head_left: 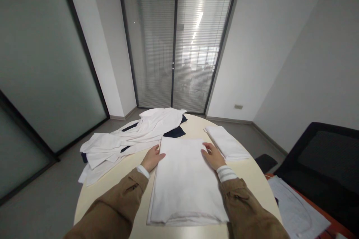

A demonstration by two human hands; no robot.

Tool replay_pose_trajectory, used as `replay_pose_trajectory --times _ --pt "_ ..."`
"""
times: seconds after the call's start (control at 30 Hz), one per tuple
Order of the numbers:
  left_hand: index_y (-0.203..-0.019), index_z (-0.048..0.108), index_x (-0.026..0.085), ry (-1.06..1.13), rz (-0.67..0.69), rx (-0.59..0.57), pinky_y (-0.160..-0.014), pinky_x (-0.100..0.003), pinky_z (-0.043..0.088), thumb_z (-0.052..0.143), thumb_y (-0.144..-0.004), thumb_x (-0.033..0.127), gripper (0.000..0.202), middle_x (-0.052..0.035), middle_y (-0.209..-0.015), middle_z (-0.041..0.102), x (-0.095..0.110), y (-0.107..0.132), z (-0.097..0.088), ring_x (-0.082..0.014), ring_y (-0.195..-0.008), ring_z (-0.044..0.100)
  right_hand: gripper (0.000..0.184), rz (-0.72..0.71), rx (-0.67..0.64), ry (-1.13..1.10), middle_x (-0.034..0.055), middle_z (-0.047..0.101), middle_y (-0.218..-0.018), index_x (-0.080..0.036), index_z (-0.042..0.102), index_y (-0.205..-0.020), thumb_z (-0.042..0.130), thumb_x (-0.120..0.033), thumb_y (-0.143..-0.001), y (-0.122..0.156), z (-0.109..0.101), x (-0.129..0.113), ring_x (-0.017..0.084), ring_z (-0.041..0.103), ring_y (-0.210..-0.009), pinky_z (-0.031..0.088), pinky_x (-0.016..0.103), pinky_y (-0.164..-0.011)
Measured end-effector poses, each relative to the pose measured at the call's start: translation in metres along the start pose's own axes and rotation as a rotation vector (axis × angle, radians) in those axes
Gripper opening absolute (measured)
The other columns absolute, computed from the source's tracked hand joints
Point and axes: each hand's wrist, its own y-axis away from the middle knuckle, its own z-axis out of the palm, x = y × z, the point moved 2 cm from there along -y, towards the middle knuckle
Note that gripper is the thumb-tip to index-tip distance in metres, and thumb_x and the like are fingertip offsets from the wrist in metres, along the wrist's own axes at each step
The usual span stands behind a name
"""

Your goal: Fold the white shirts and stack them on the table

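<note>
At centre frame, flat hands on a folded cloth

Low in the middle of the frame, the folded white cloth (185, 183) lies on the round table (113, 188). The left hand (153, 158) rests at its upper left edge and the right hand (213, 155) on its upper right corner, both spread flat and grasping nothing. Smoothing likely goes best with even palm pressure, stroking outward so the edges stay square. A loose pile of clothes (131, 138) sits left of centre, a folded stack (227, 142) just right of the right hand

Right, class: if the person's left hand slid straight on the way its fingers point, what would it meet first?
Probably the heap of white and navy garments, lying just beyond the left hand, which rests at the far left corner of the flat white cloth; depth is hard to judge.
</note>
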Motion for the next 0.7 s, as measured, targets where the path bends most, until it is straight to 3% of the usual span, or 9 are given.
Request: replay_pose_trajectory --times 0.1,0.23,0.37,0.53,0.7 --pt "-0.121 0.058 0.011 0.056 0.014 -0.083 -0.097 -0.048 0.048 0.083 -0.058 0.018 0.069 -0.0178 -0.117 0.069 0.004 0.005 0.007 -0.0337 -0.109 0.065 0.051 0.053 0.002 -0.034 0.0142 0.069 -0.116 -0.017 0.057 -0.122 0.067 -0.034 -0.075 0.001 0.003 0.004 0.026 0.064 -0.112 0.047 0.044 -0.103" --pt "-0.124 0.057 0.012 0.139 0.106 -0.042 -0.098 -0.048 0.048 0.083 -0.063 0.025 0.067 -0.0178 -0.123 0.067 0.012 0.011 0.017 -0.0329 -0.111 0.065 0.068 0.130 -0.065 -0.305 0.0128 0.069 -0.119 -0.022 0.045 -0.135 0.071 -0.039 -0.074 -0.001 0.007 0.005 0.026 0.066 -0.110 0.051 0.045 -0.099" --pt "-0.121 0.057 0.014 0.193 0.193 0.005 -0.100 -0.046 0.047 0.084 -0.064 0.032 0.066 -0.0163 -0.124 0.067 0.023 0.013 0.021 -0.0319 -0.113 0.064 0.077 0.190 -0.155 -0.535 0.0126 0.069 -0.120 -0.024 0.045 -0.135 0.079 -0.038 -0.067 -0.002 0.002 -0.002 0.027 0.067 -0.108 0.053 0.047 -0.097" --pt "-0.122 0.055 0.015 0.240 0.204 0.000 -0.099 -0.044 0.048 0.085 -0.064 0.031 0.068 -0.0151 -0.123 0.067 0.032 0.014 0.021 -0.0307 -0.112 0.064 0.064 0.152 -0.482 -0.589 0.0122 0.071 -0.115 -0.019 0.060 -0.118 0.084 -0.035 -0.061 0.011 -0.001 -0.017 0.031 0.069 -0.104 0.053 0.048 -0.096" --pt "-0.137 0.047 0.017 0.186 0.074 -0.069 -0.096 -0.042 0.050 0.081 -0.065 0.027 0.080 -0.0150 -0.124 0.067 0.031 0.022 0.022 -0.0305 -0.111 0.065 0.063 0.147 -0.410 -0.684 0.0101 0.070 -0.119 -0.022 0.058 -0.120 0.083 -0.034 -0.064 0.020 0.002 -0.020 0.030 0.068 -0.107 0.051 0.048 -0.097"
